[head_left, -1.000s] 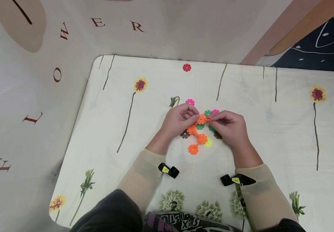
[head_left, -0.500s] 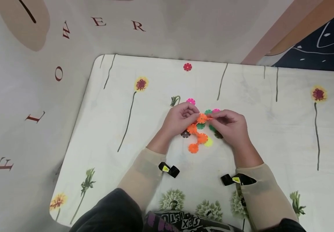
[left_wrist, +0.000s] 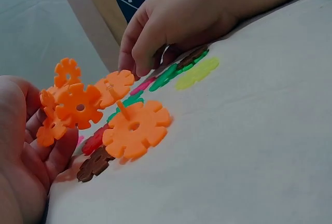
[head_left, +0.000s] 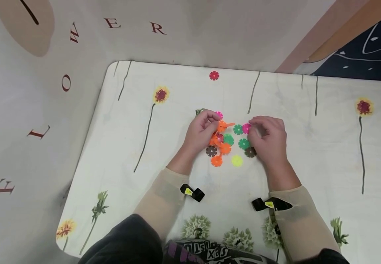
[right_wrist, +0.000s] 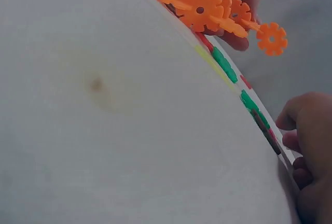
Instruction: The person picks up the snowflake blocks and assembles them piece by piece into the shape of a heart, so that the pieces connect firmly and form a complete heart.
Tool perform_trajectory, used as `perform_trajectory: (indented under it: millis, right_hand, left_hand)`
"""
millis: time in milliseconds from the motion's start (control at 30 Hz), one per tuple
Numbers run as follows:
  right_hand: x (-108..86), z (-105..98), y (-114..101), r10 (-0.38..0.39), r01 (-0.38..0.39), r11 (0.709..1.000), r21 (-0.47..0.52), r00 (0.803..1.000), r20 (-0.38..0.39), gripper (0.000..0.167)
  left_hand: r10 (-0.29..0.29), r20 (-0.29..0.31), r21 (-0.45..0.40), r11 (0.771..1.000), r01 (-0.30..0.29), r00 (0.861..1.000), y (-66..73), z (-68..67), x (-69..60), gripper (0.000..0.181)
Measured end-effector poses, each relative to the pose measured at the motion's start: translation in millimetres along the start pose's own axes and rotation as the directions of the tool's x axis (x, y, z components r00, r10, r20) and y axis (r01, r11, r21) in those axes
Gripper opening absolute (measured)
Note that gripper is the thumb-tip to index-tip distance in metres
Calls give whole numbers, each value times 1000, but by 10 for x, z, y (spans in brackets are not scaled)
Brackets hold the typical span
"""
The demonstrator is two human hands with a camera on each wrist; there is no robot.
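My left hand (head_left: 199, 132) pinches a chain of orange snowflake discs (left_wrist: 80, 107), notched plastic pieces slotted together at angles. The chain's near end hangs low over the tabletop, and in the right wrist view another orange disc (right_wrist: 272, 39) sticks out at the far end. My right hand (head_left: 269, 141) is apart from the chain, its fingers loosely bent beside a pink snowflake disc (head_left: 246, 128). Nothing shows between those fingers in the right wrist view. Close by lie green discs (head_left: 238, 129) and a dark brown disc (head_left: 250, 152), partly under the right hand.
A yellow disc (head_left: 237, 160), another brown disc (head_left: 211, 150) and a red disc partly behind the chain lie between the hands. Another pink disc (head_left: 219, 115) sits behind the left fingers. Far back on the flower-print tablecloth (head_left: 322, 154) is a red disc (head_left: 214, 75).
Both hands held the orange chain together before. Now the right hand has let go and moved right, while the left has drawn the chain left and slightly away, uncovering discs on the table.
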State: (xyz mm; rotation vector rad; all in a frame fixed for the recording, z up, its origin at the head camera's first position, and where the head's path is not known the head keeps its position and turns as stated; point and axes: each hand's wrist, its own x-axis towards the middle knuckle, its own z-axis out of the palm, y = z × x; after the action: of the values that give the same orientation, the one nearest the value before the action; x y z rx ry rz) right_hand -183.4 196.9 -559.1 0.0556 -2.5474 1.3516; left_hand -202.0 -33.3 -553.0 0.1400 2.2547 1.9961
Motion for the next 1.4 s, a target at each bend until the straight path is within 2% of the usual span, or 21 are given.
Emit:
perform_trajectory:
  millis: [233,433,800,1133,1267,1400]
  right_hand:
    - [21,-26,-41,37,-9,987,-160,984,174,27]
    - [24,-21,-56,31,10,987,-158,965,259,25]
    - [1,1,-58,38,-28,998,-55,978,207,17]
    - [-13,9,-48,46,-43,999,-22,984,175,15]
    - [-8,13,-42,35,-33,999,-14,985,170,15]
    - [1,8,-15,-32,33,999,0,983,179,20]
  left_hand:
    - [-6,-2,13,1000,6,1000,-5,1,4,10]
    - [-10,8,11,1000,10,1000,-20,-1,5,11]
    - [-3,32,27,1000,2,999,-18,-5,2,11]
    - [3,47,42,999,-5,999,-33,1,1,12]
    - [5,48,45,999,-7,999,-31,4,-1,10]
    - [11,50,36,999,-13,999,-31,7,2,9]
